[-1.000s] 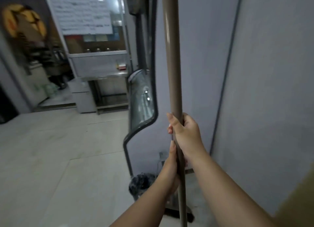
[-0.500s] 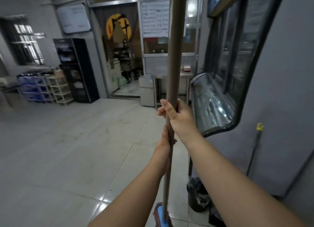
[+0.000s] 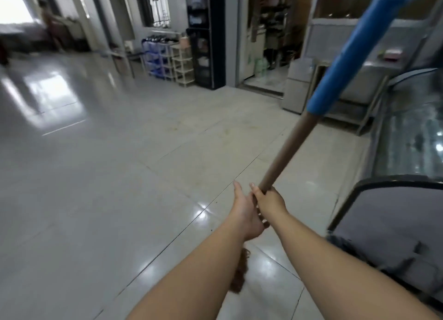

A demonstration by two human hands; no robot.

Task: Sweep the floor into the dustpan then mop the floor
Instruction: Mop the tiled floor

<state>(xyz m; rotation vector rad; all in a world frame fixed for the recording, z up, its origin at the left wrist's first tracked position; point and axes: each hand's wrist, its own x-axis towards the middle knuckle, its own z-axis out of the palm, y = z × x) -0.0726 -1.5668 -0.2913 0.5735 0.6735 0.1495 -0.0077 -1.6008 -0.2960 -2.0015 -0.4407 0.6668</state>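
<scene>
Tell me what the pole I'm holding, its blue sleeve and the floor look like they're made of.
Pole: smooth matte brown, possibly painted metal or plastic; no grain visible.
Blue sleeve: matte, thicker than the pole, probably foam or plastic.
Floor: glossy pale tiles, likely glazed ceramic, given grout lines and mirror-like reflections.

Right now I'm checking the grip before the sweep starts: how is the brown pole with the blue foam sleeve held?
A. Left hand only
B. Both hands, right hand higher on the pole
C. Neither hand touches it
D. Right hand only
B: the right hand wraps the brown pole with the blue foam sleeve, above the left hand beside it.
</scene>
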